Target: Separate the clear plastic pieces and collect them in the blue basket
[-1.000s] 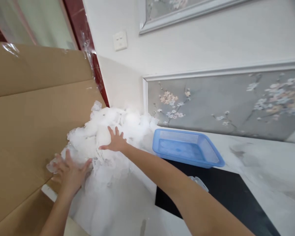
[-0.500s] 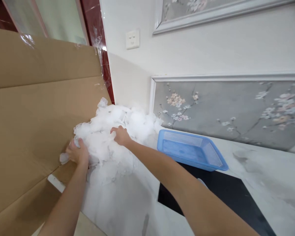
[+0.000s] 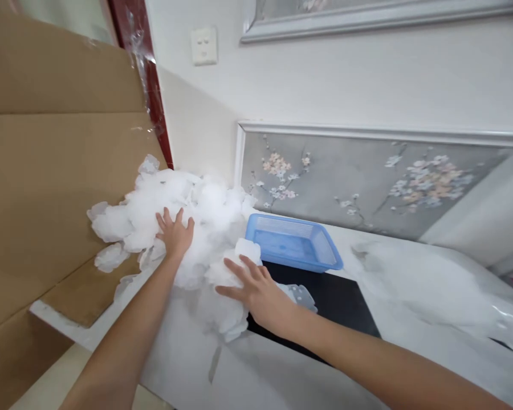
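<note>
A heap of thin white, translucent pieces (image 3: 205, 205) lies on the marble-patterned table against the wall. My left hand (image 3: 175, 232) rests on the middle of the heap, fingers spread. Over the heap's right front part, my right hand (image 3: 256, 287) has its fingers apart, touching the pieces near the black mat (image 3: 342, 302). A few pale dotted pieces (image 3: 300, 296) lie on the mat, partly behind my right hand. Just behind the mat sits a blue plastic basket (image 3: 286, 242) with nothing visible inside.
A large cardboard sheet (image 3: 60, 188) stands along the left side. Framed floral panels (image 3: 325, 182) and a wall socket (image 3: 204, 46) are on the wall behind. Clear plastic (image 3: 511, 327) lies at the right edge of the table (image 3: 410, 285).
The view has turned right. My left hand has moved from the heap's left edge onto its middle. My right hand has come right and forward, fingers now spread, and pieces have shifted towards the mat.
</note>
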`<control>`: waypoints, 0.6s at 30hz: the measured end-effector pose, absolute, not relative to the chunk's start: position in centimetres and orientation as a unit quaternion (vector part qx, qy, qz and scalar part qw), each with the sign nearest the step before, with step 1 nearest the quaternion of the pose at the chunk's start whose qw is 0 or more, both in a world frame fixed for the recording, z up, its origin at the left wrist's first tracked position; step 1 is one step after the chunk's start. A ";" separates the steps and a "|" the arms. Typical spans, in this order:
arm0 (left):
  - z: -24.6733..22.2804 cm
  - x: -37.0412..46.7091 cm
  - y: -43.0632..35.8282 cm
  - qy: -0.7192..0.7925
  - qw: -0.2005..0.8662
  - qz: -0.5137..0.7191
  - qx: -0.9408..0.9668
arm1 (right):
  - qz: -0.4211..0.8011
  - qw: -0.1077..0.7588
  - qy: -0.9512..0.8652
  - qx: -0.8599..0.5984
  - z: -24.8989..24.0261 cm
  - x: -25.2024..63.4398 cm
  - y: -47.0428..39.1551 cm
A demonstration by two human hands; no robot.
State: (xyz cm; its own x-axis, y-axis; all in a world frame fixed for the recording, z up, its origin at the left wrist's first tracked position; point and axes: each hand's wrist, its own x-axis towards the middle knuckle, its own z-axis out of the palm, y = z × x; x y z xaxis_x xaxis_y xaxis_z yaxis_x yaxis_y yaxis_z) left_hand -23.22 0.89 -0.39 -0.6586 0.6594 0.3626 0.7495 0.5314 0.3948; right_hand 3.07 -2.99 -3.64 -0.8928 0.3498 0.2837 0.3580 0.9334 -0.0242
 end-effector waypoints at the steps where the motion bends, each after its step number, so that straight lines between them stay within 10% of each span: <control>1: -0.3 -22.8 1.6 -0.868 0.073 -0.245 -0.426 | -0.011 0.138 -0.976 -0.169 -4.0 3.7 -3.0; 13: 3.4 -20.4 1.5 -0.832 0.038 -0.060 -0.550 | 0.084 0.166 -0.979 -0.081 -2.6 7.6 -2.0; 18: 3.3 -18.1 1.1 -0.778 0.074 -0.083 -0.618 | 0.156 0.272 -0.906 -0.283 -4.7 11.1 -1.2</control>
State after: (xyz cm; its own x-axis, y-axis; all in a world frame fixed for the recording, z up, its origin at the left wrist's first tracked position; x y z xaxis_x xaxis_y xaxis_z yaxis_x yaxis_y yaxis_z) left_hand -18.14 1.13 3.25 -0.2246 0.9496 0.2187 0.9744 0.2217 0.0378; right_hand 11.07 -1.19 -4.73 -0.6921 0.5981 0.4039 0.4285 0.7909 -0.4369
